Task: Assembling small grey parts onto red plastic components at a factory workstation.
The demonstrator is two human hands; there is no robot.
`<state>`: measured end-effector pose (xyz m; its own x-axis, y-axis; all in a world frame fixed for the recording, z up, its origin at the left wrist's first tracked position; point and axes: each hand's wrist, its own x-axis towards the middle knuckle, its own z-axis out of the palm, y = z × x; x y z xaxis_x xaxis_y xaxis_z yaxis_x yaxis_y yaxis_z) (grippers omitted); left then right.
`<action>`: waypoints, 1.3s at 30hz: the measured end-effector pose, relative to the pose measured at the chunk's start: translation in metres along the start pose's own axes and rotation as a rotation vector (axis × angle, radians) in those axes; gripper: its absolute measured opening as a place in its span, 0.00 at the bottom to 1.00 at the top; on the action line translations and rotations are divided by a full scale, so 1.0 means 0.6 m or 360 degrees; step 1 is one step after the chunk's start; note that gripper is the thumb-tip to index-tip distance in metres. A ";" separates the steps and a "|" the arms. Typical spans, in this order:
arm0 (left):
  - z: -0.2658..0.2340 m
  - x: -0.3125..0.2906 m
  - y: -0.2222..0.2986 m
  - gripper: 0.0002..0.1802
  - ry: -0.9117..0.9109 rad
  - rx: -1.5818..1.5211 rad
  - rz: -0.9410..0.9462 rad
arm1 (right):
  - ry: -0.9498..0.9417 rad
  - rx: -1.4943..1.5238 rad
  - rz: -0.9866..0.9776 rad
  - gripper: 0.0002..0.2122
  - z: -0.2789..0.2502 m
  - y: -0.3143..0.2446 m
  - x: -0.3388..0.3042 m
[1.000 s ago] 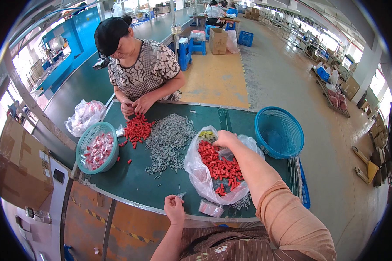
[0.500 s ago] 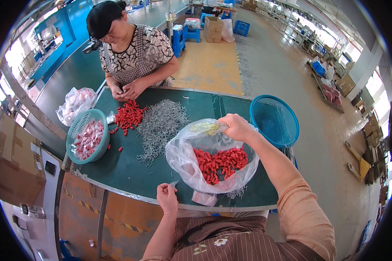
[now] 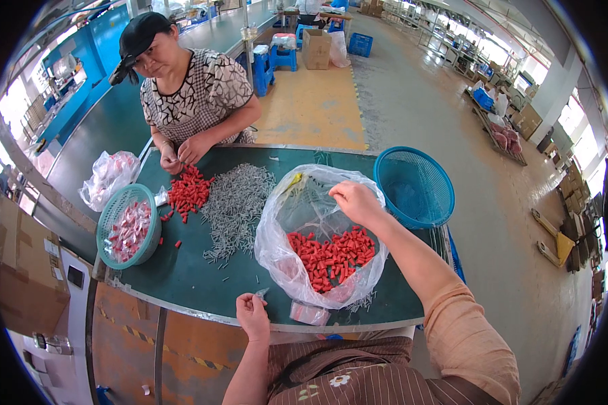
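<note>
At the table's near edge my left hand [image 3: 253, 317] is closed in a pinch on a small clear plastic bag [image 3: 262, 293], whose tip sticks out beyond the fingers. My right hand [image 3: 358, 204] hangs above the opening of a large clear plastic bag [image 3: 271, 229], with its fingers curled together. What they hold, if anything, is hidden. Inside the large bag lies a heap of short red plastic sleeves [image 3: 332, 256]. A small pink-and-clear packet [image 3: 309, 313] rests against the bag's near side, beside a few loose grey pins [image 3: 362, 302].
Left of the bag lie a pile of grey pins [image 3: 236, 209] and a pile of red sleeves [image 3: 190, 192]. A pale green basket [image 3: 152, 246] holds bagged red pieces. A blue basket [image 3: 446, 214] stands at the right. Across the table [image 3: 203, 287] a co-worker [image 3: 196, 101] works with both hands.
My right hand has let go of the large bag's far rim and come in over its opening. The bag stands wider open. The co-worker's head has lifted. My left hand keeps its pinch.
</note>
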<state>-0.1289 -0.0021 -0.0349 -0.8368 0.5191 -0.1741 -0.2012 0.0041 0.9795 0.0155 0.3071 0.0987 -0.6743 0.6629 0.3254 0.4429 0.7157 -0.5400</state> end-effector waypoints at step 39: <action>0.009 -0.005 -0.007 0.03 0.0011 0.0158 0.0131 | 0.0096 -0.0867 0.0220 0.03 0.057 0.088 -0.044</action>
<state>-0.1230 0.0009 -0.0378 -0.8519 0.5154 -0.0931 -0.0807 0.0465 0.9957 0.0365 0.3200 0.0351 -0.5606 0.7583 0.3327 0.7765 0.6210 -0.1070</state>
